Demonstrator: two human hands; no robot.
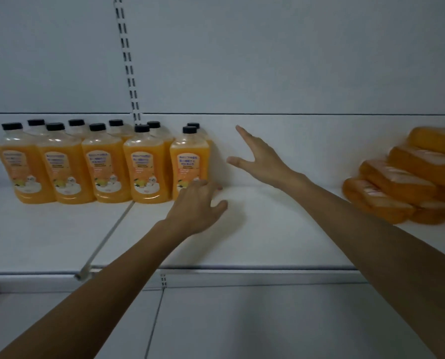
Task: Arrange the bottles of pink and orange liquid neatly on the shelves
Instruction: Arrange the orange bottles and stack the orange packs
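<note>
We count ten orange bottles (104, 167), two rows of five; just right of them our left hand (195, 206) and right hand (257, 156) spread, holding nothing.

orange bottles (148, 172): 10, black-capped, 5 in front, 5 behind | orange packs (397, 177): at least 5, stack cut off at frame edge | hands: 2, left hand (195, 206), right hand (260, 156)
</note>
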